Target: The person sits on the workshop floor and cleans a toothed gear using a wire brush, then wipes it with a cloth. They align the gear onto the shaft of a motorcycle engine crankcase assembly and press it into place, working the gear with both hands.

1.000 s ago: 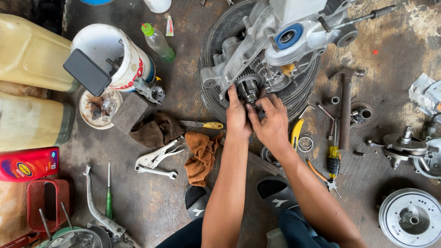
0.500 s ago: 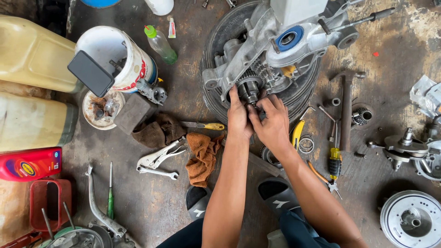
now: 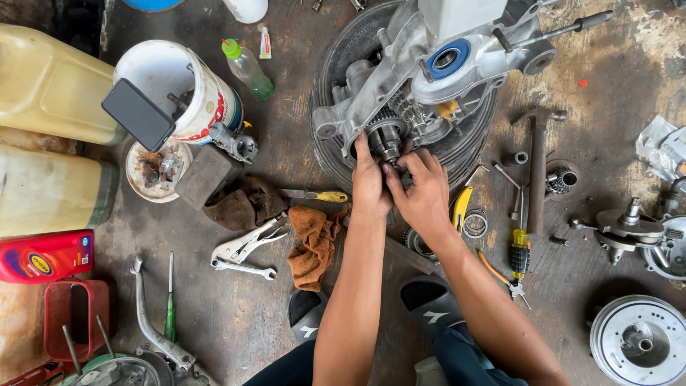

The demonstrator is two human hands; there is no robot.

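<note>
Setting: a person is sitting over a stained concrete floor (image 3: pixel 236 336), seen from above, with both bare forearms reaching toward the far edge of the floor.
Engine case: a grey metal engine case (image 3: pixel 429 71) is lying on a black tyre (image 3: pixel 336 64) near the middle of the far edge.
Gear cluster: a round steel gear cluster (image 3: pixel 386 134) is sticking out of the case's near side, toward the person.
Left hand: the left hand (image 3: pixel 369 182) is pressing against the gear cluster, index finger pointing up along its left side, other fingers curled in; whether it is gripping is impossible to tell.
Right hand: the right hand (image 3: pixel 426 193) is touching the left hand, fingers bent toward the underside of the gear cluster; what they are closing on is hidden.
Left of the hands: an orange rag (image 3: pixel 314 243) is lying just beside the left forearm, with locking pliers (image 3: pixel 250 243) and a spanner (image 3: pixel 246 269) beyond it.
Right of the hands: a hammer (image 3: pixel 537 164) and a yellow-handled screwdriver (image 3: pixel 519 250) are lying near the right forearm.
Far left corner: a white bucket (image 3: pixel 193 93) is standing with a dark phone (image 3: pixel 138 114) resting on its rim, beside a yellow jerrycan (image 3: pixel 50 82).
</note>
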